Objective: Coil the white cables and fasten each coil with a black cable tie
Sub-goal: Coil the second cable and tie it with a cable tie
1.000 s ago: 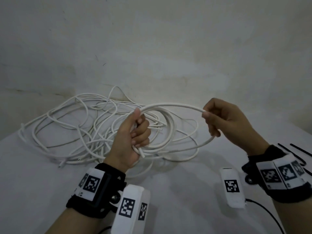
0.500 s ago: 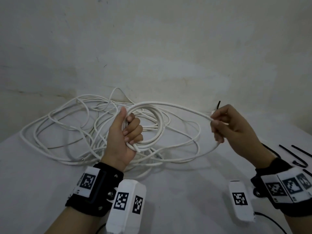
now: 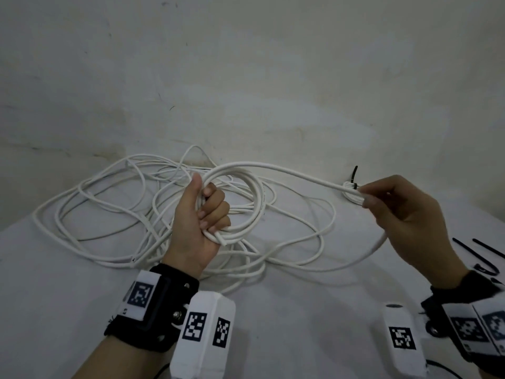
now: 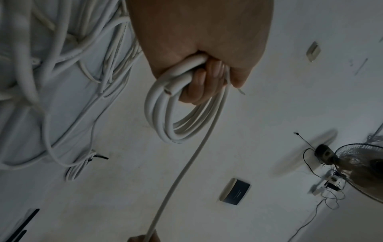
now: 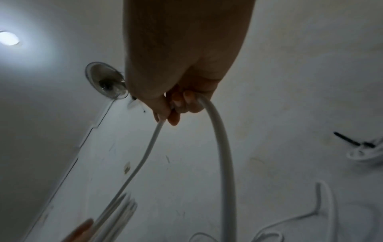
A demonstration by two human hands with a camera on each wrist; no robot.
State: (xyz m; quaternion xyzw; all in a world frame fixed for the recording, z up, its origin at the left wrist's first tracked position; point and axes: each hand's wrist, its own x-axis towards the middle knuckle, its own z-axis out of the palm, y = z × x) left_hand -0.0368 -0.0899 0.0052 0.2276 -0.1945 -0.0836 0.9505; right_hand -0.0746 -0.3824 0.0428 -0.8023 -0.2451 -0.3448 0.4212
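My left hand (image 3: 203,214) grips a coil of thick white cable (image 3: 246,192) of several loops, held above the table; the same coil (image 4: 165,117) hangs from my curled fingers in the left wrist view. One strand (image 3: 295,175) runs from the coil to my right hand (image 3: 393,206), which pinches it between thumb and fingers. In the right wrist view the strand (image 5: 223,147) bends down out of that hand. Behind the right hand lies a small white coil tied with a black cable tie (image 3: 354,179).
A tangle of thinner white cables (image 3: 109,203) sprawls over the white table (image 3: 300,310) to the left and under my hands. Loose black cable ties (image 3: 475,253) lie at the right edge. A plastered wall stands right behind the table.
My right hand has slid outward to the right along the strand, stretching it straighter. The left hand with the coil has shifted slightly left and up. The tied small coil came into view.
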